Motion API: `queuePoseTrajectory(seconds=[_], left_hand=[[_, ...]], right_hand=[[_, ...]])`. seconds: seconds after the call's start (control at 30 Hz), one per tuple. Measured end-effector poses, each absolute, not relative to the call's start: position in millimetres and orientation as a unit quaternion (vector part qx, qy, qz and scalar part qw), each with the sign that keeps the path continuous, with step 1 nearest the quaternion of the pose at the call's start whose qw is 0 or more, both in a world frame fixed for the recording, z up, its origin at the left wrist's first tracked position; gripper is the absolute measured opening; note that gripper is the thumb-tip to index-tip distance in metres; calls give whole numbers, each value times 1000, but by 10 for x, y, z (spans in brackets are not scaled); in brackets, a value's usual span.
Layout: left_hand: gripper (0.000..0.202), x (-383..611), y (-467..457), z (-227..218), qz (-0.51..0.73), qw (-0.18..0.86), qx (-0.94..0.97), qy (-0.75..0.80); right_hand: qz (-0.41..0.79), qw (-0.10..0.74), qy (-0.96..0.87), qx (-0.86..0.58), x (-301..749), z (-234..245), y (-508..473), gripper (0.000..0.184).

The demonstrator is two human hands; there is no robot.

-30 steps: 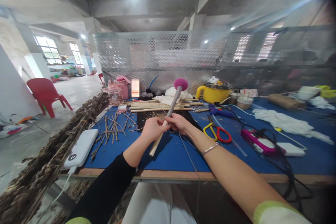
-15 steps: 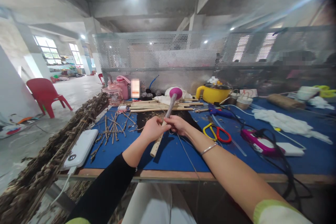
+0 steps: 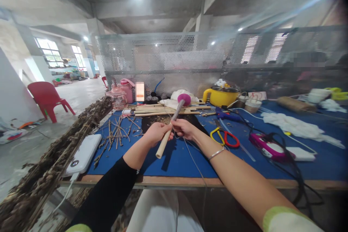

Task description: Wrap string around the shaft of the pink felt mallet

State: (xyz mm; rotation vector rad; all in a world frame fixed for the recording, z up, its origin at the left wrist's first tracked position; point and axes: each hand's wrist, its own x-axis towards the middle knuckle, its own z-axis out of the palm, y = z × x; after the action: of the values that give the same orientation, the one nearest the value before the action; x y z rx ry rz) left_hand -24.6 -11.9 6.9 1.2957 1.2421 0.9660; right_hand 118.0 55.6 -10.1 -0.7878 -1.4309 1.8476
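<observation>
Both hands hold a pale wooden or bamboo tube (image 3: 163,144) over the blue table mat. Its open end points down toward me. The far part is grey, with a round purple head (image 3: 184,99) at the tip. My left hand (image 3: 157,133) is closed around the middle of the tube. My right hand (image 3: 183,127) pinches it at the border of the pale and grey parts. A thin cord (image 3: 194,159) hangs from near my right hand over the table edge. Behind the hands lies a black cloth (image 3: 197,123) with plant scraps.
Several pale sticks (image 3: 163,112) lie behind the hands, and dry twigs (image 3: 116,132) to the left. A white power bank (image 3: 84,154) stands by the left edge. On the right are scissors (image 3: 231,140), a glue gun (image 3: 231,116), a yellow pot (image 3: 224,97) and a magenta device (image 3: 268,146) with cables.
The tube has turned about its length: the small holes on its side no longer show. Its purple head has shifted slightly right and down. My left hand has moved a little left on the tube.
</observation>
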Motion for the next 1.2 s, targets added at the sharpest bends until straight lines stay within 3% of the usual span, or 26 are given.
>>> queuePoseTrajectory(seconds=[0.13, 0.33, 0.43, 0.63, 0.77, 0.87, 0.97, 1.03, 1.2], left_hand=[[29, -254, -109, 30, 395, 486, 561, 541], [36, -308, -92, -18, 395, 192, 650, 620], [36, -319, -79, -20, 389, 257, 649, 601], [32, -302, -59, 72, 405, 510, 542, 531], [29, -311, -73, 92, 373, 552, 532, 522], [29, -310, -102, 45, 368, 460, 589, 553], [32, -304, -116, 7, 351, 201, 686, 605], [24, -303, -110, 3, 329, 106, 709, 615], [23, -297, -95, 3, 340, 223, 692, 596]], right_hand=[[695, 319, -554, -329, 1162, -116, 555, 37], [659, 329, -566, -370, 1153, -144, 569, 31], [670, 345, -559, -346, 1157, -137, 571, 35], [710, 350, -529, -306, 1174, -84, 555, 41], [705, 332, -532, -330, 1172, -90, 550, 38], [664, 326, -557, -378, 1150, -107, 542, 32], [628, 332, -586, -390, 1126, -115, 529, 28], [613, 347, -594, -388, 1116, -113, 522, 27], [620, 374, -583, -368, 1123, -106, 532, 30]])
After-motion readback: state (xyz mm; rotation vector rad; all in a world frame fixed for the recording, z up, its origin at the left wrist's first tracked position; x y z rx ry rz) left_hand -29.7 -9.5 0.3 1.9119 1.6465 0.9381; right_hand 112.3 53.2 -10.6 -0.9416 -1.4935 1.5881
